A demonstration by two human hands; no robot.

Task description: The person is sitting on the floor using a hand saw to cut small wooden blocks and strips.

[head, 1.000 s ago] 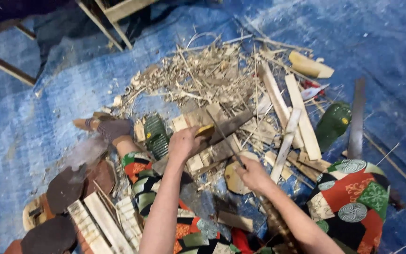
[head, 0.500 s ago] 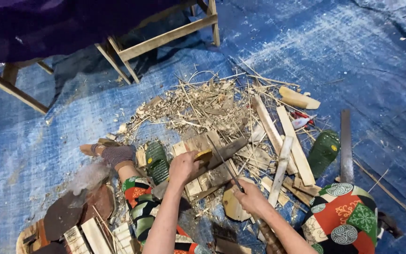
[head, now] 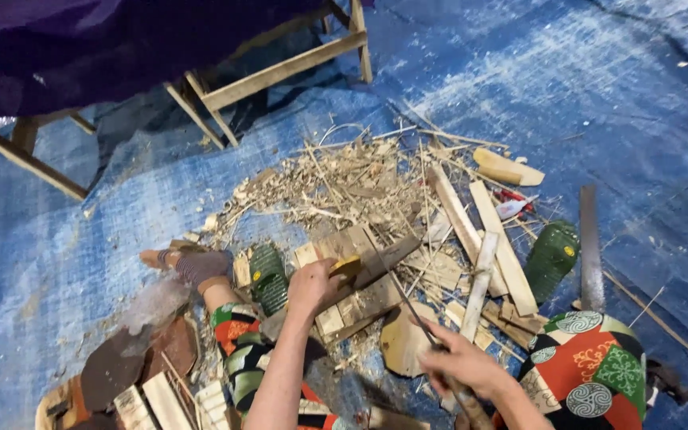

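Observation:
My left hand (head: 310, 285) is closed round a yellow-handled tool (head: 349, 267) whose dark blade (head: 392, 253) lies across a pale wooden block (head: 344, 306). My right hand (head: 462, 365) grips the near end of a thin stick (head: 408, 302) that slants up toward the blade. A flat tan wood piece (head: 404, 342) lies between the two hands. My legs in patterned cloth (head: 236, 358) stretch along the left, and my knee (head: 591, 370) is at the right.
A heap of shavings and splinters (head: 344, 187) lies beyond the block. Long pale slats (head: 479, 231), two green sandals (head: 553, 256), a long dark metal bar (head: 589, 247) and a wooden frame (head: 280, 72) surround the spot. Blue tarp (head: 599, 103) covers the floor.
The view has tilted upward, so the wooden frame now shows at the top and both hands sit lower in the picture. The hands keep their grips at the block.

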